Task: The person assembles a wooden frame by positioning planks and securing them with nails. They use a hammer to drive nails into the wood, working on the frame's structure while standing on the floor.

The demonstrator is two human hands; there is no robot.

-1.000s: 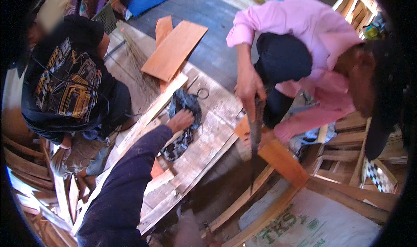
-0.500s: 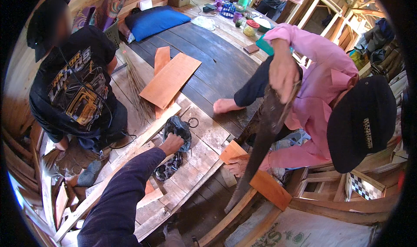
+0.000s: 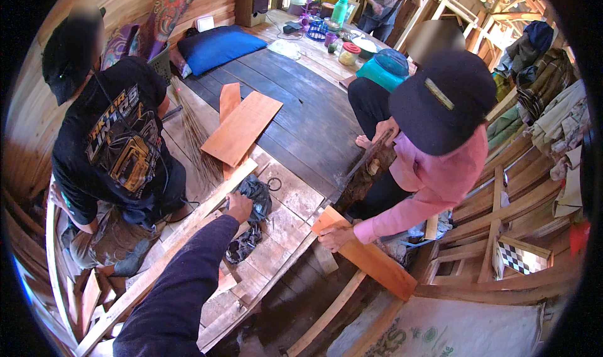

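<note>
My left arm in a dark sleeve reaches in from the lower left. My left hand (image 3: pixel 239 207) has its fingers curled, at the left edge of a crumpled black plastic bag (image 3: pixel 257 197); what it grips is hidden. A second piece of crumpled black plastic (image 3: pixel 244 247) lies just below, on the pale boards (image 3: pixel 286 222). My right hand is out of view. To the right, a co-worker in a pink shirt (image 3: pixel 433 181) presses one hand (image 3: pixel 336 238) on an orange-brown plank (image 3: pixel 377 269). That person's other hand is by a dark, worn handsaw (image 3: pixel 370 162).
A long light batten (image 3: pixel 169 253) runs diagonally beside my arm. Two reddish boards (image 3: pixel 244 128) lie ahead, near a stick broom (image 3: pixel 195 131). Another person in a black shirt (image 3: pixel 119 143) sits at the left. A lower dark gap (image 3: pixel 289 300) borders the platform's edge.
My left hand has shifted slightly left, from over the black bag to its edge. The co-worker has leaned forward, and the saw has drawn back from across the plank.
</note>
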